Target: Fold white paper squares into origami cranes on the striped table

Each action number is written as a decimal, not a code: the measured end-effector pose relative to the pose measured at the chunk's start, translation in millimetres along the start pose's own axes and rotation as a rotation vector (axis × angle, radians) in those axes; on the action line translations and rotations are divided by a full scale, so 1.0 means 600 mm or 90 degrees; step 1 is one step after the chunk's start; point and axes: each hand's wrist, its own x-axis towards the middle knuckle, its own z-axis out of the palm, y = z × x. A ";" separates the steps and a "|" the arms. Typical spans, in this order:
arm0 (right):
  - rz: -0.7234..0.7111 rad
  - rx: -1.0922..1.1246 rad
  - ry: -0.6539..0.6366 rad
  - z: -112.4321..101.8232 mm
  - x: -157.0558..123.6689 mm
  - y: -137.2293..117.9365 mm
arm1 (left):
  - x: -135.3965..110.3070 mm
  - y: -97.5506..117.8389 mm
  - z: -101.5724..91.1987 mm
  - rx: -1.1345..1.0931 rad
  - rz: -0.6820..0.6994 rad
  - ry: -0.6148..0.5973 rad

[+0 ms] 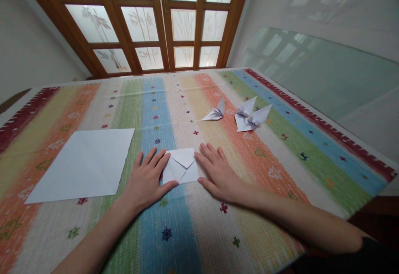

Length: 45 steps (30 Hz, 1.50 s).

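Observation:
A small white folded paper envelope [186, 171] lies flat on the striped tablecloth, its pointed flap toward the middle. My left hand [148, 179] rests at its left side, fingers spread, with the fingertips and thumb touching its edge. On the opposite side my right hand [218, 172] lies with fingers stretched out, the fingertips and thumb at the envelope's right edge. Neither hand is closed around the paper.
To the left lies a large white sheet of paper [84, 166] with a torn right edge. Farther back on the right stand a small folded paper piece [216, 111] and a larger one [249, 116]. The patterned tablecloth [168, 224] covers the table, before glazed wooden doors [166, 29].

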 end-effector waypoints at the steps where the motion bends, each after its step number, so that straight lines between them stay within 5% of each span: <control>1: -0.017 0.009 0.046 -0.001 -0.004 -0.004 | 0.000 0.001 -0.002 -0.004 0.002 0.014; 3: -0.072 0.028 0.103 -0.004 -0.009 -0.016 | -0.002 0.004 -0.005 -0.011 0.008 0.040; 6: -0.126 0.047 0.081 -0.007 -0.005 -0.037 | -0.003 0.008 -0.011 -0.019 0.009 0.072; 18: -0.015 0.137 -0.054 -0.006 0.065 -0.064 | -0.001 0.013 -0.021 -0.036 0.013 0.106; 26: -0.075 0.158 -0.093 0.000 0.080 -0.075 | 0.007 -0.002 -0.013 -0.023 -0.025 0.140; 33: -0.387 -0.074 -0.020 -0.009 0.091 -0.019 | 0.011 -0.013 -0.013 0.016 -0.077 0.181; 39: -0.420 -0.101 0.038 -0.026 0.119 0.058 | 0.017 -0.019 -0.008 0.005 0.100 0.093; 45: -0.439 -0.070 0.065 -0.022 0.144 0.103 | 0.020 -0.015 0.002 -0.064 0.132 0.031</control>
